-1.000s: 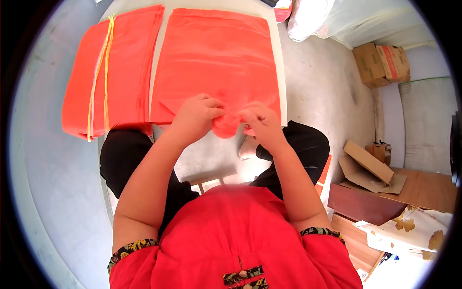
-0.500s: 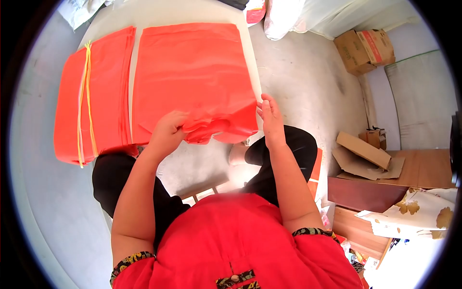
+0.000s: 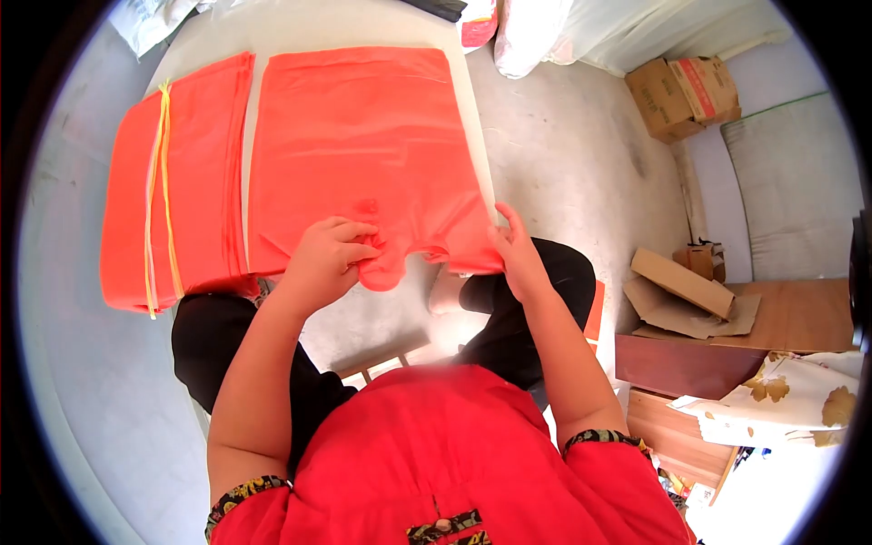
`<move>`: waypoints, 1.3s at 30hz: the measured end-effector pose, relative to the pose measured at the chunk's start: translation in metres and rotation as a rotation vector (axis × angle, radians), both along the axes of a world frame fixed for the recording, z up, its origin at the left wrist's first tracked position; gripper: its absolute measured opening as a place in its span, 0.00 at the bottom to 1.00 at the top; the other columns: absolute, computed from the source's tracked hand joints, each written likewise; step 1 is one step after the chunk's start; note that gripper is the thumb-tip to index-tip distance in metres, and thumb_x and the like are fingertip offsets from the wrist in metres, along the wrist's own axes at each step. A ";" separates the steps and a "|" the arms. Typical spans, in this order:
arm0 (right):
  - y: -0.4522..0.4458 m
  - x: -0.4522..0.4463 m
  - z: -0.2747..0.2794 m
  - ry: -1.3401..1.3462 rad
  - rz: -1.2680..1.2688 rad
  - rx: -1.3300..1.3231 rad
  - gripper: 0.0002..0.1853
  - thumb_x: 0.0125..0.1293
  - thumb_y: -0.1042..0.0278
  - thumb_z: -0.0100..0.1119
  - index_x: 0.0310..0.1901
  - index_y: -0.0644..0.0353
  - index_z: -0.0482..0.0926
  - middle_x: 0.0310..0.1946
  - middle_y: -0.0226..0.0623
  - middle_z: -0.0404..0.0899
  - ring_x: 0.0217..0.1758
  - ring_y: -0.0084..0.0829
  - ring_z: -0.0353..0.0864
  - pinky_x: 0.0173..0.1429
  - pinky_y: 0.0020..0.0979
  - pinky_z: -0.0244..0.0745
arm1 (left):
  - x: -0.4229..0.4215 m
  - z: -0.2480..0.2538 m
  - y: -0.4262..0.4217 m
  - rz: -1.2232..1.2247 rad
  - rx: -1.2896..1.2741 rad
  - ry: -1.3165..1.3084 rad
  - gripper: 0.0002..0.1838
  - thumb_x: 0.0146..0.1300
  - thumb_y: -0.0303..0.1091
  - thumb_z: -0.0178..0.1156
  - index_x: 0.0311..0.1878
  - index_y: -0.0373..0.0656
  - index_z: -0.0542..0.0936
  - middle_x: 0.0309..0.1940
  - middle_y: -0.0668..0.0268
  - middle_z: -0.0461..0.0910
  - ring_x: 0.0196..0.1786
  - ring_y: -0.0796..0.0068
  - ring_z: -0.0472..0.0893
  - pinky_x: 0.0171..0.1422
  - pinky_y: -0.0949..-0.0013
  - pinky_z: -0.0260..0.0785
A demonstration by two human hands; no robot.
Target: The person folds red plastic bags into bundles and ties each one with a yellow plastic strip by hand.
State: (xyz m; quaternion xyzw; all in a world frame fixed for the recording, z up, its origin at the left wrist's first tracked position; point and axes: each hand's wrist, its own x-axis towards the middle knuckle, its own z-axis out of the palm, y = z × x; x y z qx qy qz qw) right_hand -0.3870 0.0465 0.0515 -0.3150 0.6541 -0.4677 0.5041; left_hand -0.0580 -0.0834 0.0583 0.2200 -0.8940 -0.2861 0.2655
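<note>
A red plastic carrier bag (image 3: 363, 136) lies flat at the front of the table, its handle end hanging over the near edge with a cut-out between the handles. My left hand (image 3: 329, 259) pinches the handle on the left side of the cut-out, fingers closed on the plastic. At the bag's near right corner, my right hand (image 3: 518, 250) has the other handle between thumb and fingers. Just left of it lies a folded stack of red plastic bags (image 3: 204, 182), with yellow and white ties (image 3: 163, 182) laid across it.
Beneath the bags is a pale table (image 3: 318, 27). My knees in black trousers (image 3: 563, 282) are just under its near edge. On the floor to the right stand a cardboard box (image 3: 681, 95) and a wooden cabinet (image 3: 799, 313) with an opened carton (image 3: 686, 291) on it.
The crumpled near end of the bag is now spread flatter, with the cut-out showing. My right hand has come down and closed on the right corner; my left hand has shifted slightly.
</note>
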 end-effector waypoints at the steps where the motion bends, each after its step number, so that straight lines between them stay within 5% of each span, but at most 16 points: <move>1: 0.009 0.003 0.003 0.017 0.019 0.028 0.39 0.77 0.61 0.62 0.83 0.57 0.54 0.61 0.46 0.80 0.65 0.31 0.79 0.69 0.33 0.72 | 0.000 0.001 0.001 0.003 -0.012 -0.013 0.18 0.46 0.18 0.66 0.42 0.43 0.92 0.56 0.61 0.87 0.55 0.55 0.83 0.60 0.56 0.78; 3: 0.028 0.011 0.010 0.051 0.053 0.083 0.41 0.75 0.72 0.63 0.83 0.58 0.53 0.52 0.39 0.85 0.58 0.26 0.82 0.63 0.31 0.76 | 0.001 0.001 0.002 0.000 -0.035 -0.017 0.18 0.46 0.19 0.66 0.42 0.44 0.92 0.55 0.62 0.87 0.56 0.55 0.83 0.60 0.55 0.77; 7: 0.052 0.018 0.017 0.057 0.208 0.186 0.42 0.70 0.80 0.64 0.83 0.59 0.56 0.52 0.38 0.85 0.51 0.24 0.83 0.57 0.27 0.78 | 0.001 0.003 0.006 0.005 -0.053 -0.035 0.18 0.47 0.20 0.66 0.42 0.44 0.92 0.55 0.62 0.87 0.57 0.55 0.83 0.61 0.54 0.76; 13: 0.034 0.017 0.059 0.191 0.286 0.138 0.23 0.71 0.78 0.62 0.67 0.66 0.76 0.47 0.30 0.84 0.49 0.20 0.82 0.56 0.26 0.78 | 0.003 0.002 0.007 -0.007 -0.098 -0.037 0.20 0.43 0.17 0.66 0.43 0.41 0.91 0.57 0.60 0.86 0.59 0.55 0.82 0.60 0.53 0.77; 20: -0.058 0.037 0.082 0.506 0.642 -0.066 0.13 0.69 0.73 0.59 0.52 0.65 0.83 0.38 0.28 0.82 0.42 0.19 0.79 0.49 0.25 0.77 | 0.000 -0.005 0.007 -0.001 -0.124 -0.012 0.17 0.45 0.18 0.68 0.42 0.41 0.90 0.56 0.60 0.86 0.55 0.55 0.84 0.58 0.53 0.78; 24: -0.115 0.056 0.057 0.448 0.743 0.010 0.12 0.71 0.70 0.60 0.52 0.64 0.84 0.33 0.28 0.79 0.35 0.21 0.79 0.46 0.24 0.76 | -0.001 -0.003 0.008 0.000 -0.130 -0.011 0.15 0.47 0.20 0.70 0.42 0.41 0.90 0.57 0.58 0.86 0.55 0.54 0.85 0.57 0.54 0.78; 30: -0.139 0.072 0.046 0.078 0.666 0.259 0.20 0.82 0.58 0.45 0.55 0.63 0.85 0.40 0.32 0.84 0.38 0.25 0.84 0.49 0.28 0.81 | -0.001 0.004 0.014 0.071 -0.056 -0.072 0.12 0.53 0.25 0.74 0.42 0.43 0.91 0.64 0.53 0.81 0.56 0.52 0.84 0.58 0.54 0.78; 39: -0.132 0.068 0.031 0.035 0.741 0.136 0.17 0.77 0.67 0.48 0.57 0.63 0.83 0.43 0.32 0.86 0.40 0.24 0.84 0.49 0.29 0.78 | -0.003 0.011 0.015 0.103 -0.027 -0.122 0.09 0.58 0.28 0.74 0.43 0.45 0.93 0.72 0.50 0.74 0.56 0.51 0.83 0.60 0.53 0.79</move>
